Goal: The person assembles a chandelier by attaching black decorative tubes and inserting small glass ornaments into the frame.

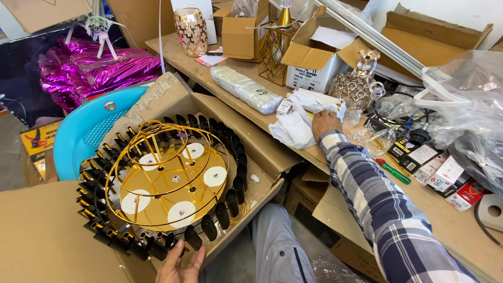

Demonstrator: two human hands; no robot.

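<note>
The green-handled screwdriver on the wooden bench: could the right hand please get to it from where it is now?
Probably yes. The green-handled screwdriver lies uncovered on the wooden bench, beside the plaid sleeve, and the right hand rests on white cloths nearby.

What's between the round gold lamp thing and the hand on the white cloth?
In the head view, an open cardboard box flap lies between the gold lamp frame and the right hand touching the white cloth.

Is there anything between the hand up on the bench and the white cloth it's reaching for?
No, nothing visible is in the way. The right hand already rests on the crumpled white cloth on the wooden bench. The left hand grips the rim of the gold and black chandelier frame, also with nothing between.
</note>
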